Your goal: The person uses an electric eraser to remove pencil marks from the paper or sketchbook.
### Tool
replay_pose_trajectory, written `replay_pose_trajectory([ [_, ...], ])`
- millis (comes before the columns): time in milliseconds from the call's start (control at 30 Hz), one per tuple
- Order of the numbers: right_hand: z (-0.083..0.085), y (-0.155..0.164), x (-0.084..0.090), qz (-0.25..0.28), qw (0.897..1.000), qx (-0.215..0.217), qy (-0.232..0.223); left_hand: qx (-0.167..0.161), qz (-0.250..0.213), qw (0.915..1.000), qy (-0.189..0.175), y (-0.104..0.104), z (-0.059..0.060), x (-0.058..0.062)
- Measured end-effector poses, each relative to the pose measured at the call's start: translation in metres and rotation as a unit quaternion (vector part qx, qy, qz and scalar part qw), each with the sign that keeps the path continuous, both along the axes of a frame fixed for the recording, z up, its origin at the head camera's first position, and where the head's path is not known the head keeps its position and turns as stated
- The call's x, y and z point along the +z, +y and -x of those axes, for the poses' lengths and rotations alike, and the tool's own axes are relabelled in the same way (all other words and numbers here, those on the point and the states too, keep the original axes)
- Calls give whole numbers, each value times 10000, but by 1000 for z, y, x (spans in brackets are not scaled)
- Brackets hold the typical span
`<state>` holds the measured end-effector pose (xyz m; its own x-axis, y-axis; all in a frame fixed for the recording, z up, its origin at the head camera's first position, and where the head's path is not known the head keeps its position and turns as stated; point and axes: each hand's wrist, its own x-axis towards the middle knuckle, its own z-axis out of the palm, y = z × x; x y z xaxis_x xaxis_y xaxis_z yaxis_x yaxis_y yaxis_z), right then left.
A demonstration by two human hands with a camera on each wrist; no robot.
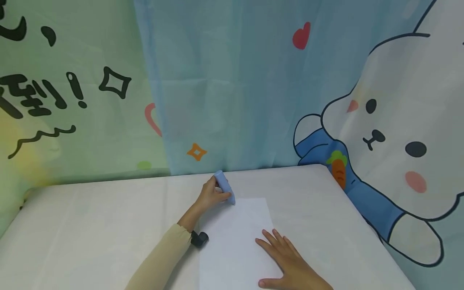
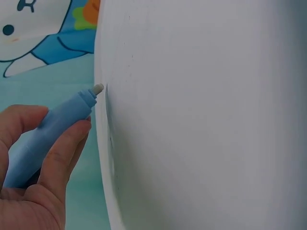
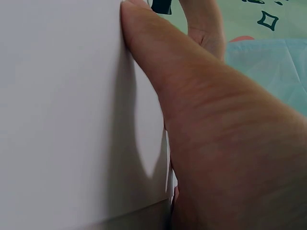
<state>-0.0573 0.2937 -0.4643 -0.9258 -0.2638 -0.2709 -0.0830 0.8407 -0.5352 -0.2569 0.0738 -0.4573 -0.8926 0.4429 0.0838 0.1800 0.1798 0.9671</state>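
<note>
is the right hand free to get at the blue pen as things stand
Probably not: the right hand lies flat on the paper, and the left hand already grips the blue pen at the sheet's far corner.

pale blue pen [image 1: 224, 187] with a grey-white tip, white paper [image 1: 235, 241], white table [image 1: 90, 225], beige sleeve [image 1: 159, 262], blue-green backdrop [image 1: 232, 80] printed with a white rabbit
</note>
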Motion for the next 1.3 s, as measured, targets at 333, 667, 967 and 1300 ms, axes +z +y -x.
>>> replay_pose_trajectory([
  [333, -4, -1, 3, -126, 9998, 39, 117, -20, 76, 9999, -105, 0, 0, -1],
  [667, -8, 0, 2, 20, 9996, -115, 244, -105, 328, 9994, -74, 4, -1, 0],
  [967, -6, -4, 1, 209, 9994, -80, 276, 9, 389, 9992, -111, -1, 1, 2],
  [1300, -3, -3, 3, 68, 9998, -112, 130, 17, 304, 9995, 31, 1, 2, 0],
])
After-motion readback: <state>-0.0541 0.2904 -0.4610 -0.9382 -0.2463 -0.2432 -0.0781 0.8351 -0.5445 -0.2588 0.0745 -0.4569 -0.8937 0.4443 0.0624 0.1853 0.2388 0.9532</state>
